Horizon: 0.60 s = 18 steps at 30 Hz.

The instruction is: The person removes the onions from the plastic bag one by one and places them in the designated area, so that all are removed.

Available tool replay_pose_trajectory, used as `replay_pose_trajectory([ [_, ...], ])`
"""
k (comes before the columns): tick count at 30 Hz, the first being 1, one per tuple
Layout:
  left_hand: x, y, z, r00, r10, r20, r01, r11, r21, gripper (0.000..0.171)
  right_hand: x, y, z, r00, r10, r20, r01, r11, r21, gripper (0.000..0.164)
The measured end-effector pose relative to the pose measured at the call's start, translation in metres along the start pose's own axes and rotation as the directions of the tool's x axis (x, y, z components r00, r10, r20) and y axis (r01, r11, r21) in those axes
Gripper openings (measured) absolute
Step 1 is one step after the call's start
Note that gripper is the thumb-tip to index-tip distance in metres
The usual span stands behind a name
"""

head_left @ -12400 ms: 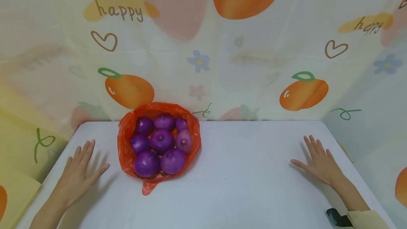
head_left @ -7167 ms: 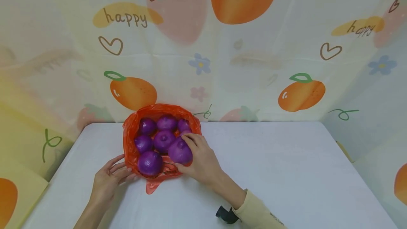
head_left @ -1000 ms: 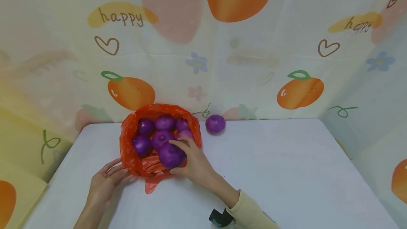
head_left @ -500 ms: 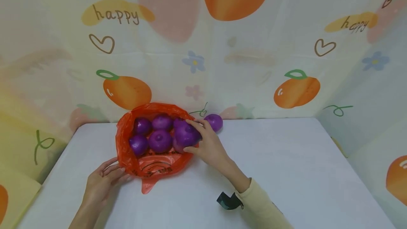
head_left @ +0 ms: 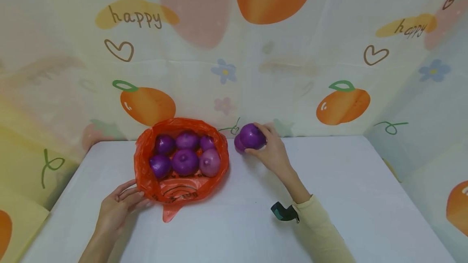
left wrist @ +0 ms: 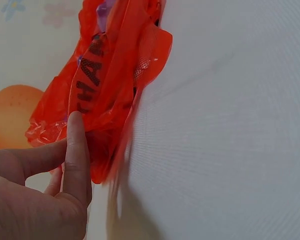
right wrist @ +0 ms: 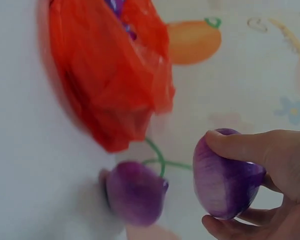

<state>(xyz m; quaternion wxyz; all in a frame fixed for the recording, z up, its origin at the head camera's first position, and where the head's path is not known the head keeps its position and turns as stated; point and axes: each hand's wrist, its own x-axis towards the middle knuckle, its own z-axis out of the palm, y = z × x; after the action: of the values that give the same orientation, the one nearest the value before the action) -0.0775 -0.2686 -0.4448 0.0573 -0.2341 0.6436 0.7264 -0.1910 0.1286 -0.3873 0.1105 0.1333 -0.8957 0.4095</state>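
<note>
My right hand (head_left: 272, 149) grips a purple onion (head_left: 254, 135) between thumb and fingers near the table's back edge. In the right wrist view this onion (right wrist: 215, 180) is raised, apart from a second onion (right wrist: 135, 194) that rests on the table. From the head view the held one partly covers the second. An opened red plastic bag (head_left: 143, 169) stands left of centre, its rim spread round several purple onions (head_left: 185, 162); its front inside is bare red plastic. My left hand (head_left: 116, 210) touches the bag's near left side with extended fingers (left wrist: 76, 145).
A white table (head_left: 329, 182) spans the view. Behind it hangs a cloth (head_left: 292, 52) printed with fruit, hearts and flowers, close to the back edge. A dark device (head_left: 284, 212) sits at my right wrist, beside the cream sleeve (head_left: 318, 222).
My right hand has lifted an onion from the bag's front and carried it right and back, beside the onion on the table. My left hand has stayed at the bag.
</note>
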Motion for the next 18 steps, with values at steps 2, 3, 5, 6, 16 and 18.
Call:
replay_pose_trajectory([
  [2,0.000,0.000,0.000,1.000,-0.005,0.000,0.005,1.000,0.000,0.063,0.002,0.010,-0.004,1.000,0.017,-0.017,-0.017,1.000,-0.011,0.076],
  [3,0.000,0.000,0.000,1.000,-0.009,-0.001,0.009,1.000,0.005,0.063,0.003,0.015,-0.004,0.999,0.025,-0.024,-0.025,1.000,-0.012,0.076],
  [5,-0.001,0.000,-0.001,1.000,-0.016,-0.010,0.016,1.000,0.016,0.064,0.003,0.024,-0.005,0.999,0.041,-0.022,-0.041,0.999,-0.011,0.077],
  [6,-0.001,0.000,-0.001,1.000,-0.022,-0.018,0.022,1.000,0.021,0.064,0.003,0.028,-0.005,0.998,0.053,-0.017,-0.054,0.999,-0.009,0.077],
  [16,0.001,0.000,0.000,0.999,-0.025,-0.021,0.025,1.000,0.004,0.064,0.007,0.063,-0.004,0.990,0.135,-0.051,-0.138,0.989,-0.057,0.079],
  [18,0.001,-0.001,0.000,0.999,-0.029,-0.032,0.029,1.000,0.011,0.065,0.010,0.070,-0.004,0.988,0.144,-0.060,-0.149,0.984,-0.097,0.077],
])
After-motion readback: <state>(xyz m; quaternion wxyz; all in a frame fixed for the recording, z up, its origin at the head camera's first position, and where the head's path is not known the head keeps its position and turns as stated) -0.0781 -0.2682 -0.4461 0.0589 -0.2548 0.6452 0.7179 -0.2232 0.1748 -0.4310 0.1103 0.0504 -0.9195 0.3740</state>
